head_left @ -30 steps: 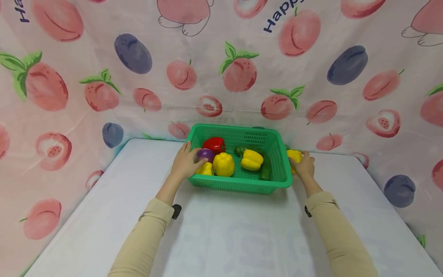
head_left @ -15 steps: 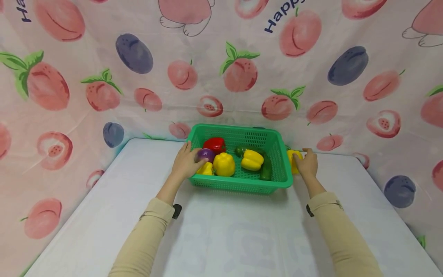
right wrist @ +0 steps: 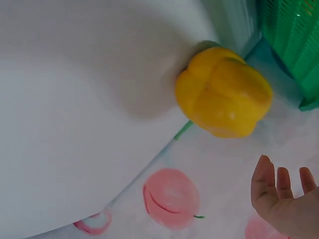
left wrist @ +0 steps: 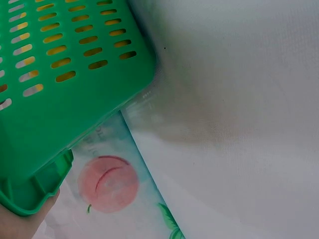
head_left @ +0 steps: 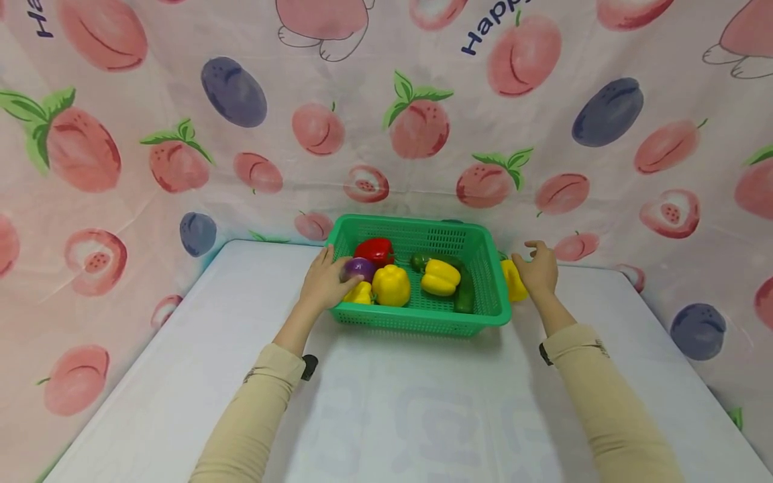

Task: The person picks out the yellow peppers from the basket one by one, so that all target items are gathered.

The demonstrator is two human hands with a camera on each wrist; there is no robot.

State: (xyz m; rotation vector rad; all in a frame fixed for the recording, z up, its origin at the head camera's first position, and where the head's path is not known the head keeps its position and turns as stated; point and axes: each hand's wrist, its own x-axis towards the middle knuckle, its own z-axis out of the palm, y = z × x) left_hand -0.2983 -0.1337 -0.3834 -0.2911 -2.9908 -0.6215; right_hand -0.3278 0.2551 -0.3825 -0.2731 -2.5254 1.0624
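Observation:
A green plastic basket stands on the white table near the patterned cloth. My left hand holds its left rim, thumb spread over the inside. In the left wrist view, part of that hand shows at the rim's corner. Beside the basket's right wall sits a yellow bell pepper, partly hidden behind my right hand. The right hand is raised at the pepper's right with fingers loosely bent. In the right wrist view the yellow bell pepper shows whole, and a gap separates it from my fingers.
Inside the basket lie a red bell pepper, a round purple vegetable, yellow bell peppers and a long dark green vegetable. A fruit-print cloth hangs directly behind the table.
My right hand has let go of the yellow bell pepper, lifting and drawing away to the right. The pepper stays beside the basket. The left hand keeps its place on the rim.

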